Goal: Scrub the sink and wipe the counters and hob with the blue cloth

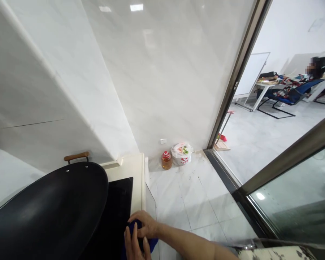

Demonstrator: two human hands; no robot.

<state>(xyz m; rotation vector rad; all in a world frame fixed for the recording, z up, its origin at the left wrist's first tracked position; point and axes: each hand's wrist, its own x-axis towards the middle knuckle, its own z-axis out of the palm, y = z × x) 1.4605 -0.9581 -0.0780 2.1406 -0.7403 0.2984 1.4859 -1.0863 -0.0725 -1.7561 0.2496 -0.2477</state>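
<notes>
Both hands are together over a dark blue cloth (154, 245) at the front edge of the counter, beside the black cooktop (117, 209). My right hand (146, 224) reaches in from the right, its fingers curled round the bunched cloth. From the bottom edge of the view comes my left hand (135, 243), its fingers pressed on the same cloth. The two hands hide much of it. A large black wok (56, 206) with a wooden handle (76, 156) sits over the cooktop, left of my hands.
A pale counter strip (138, 180) borders the cooktop. On the tiled floor stand a red-capped bottle of amber liquid (166, 161) and a white plastic bag (182, 159) with scraps. Beyond the sliding door frame (235, 85), a person (295, 85) sits at a desk near a dustpan (221, 145).
</notes>
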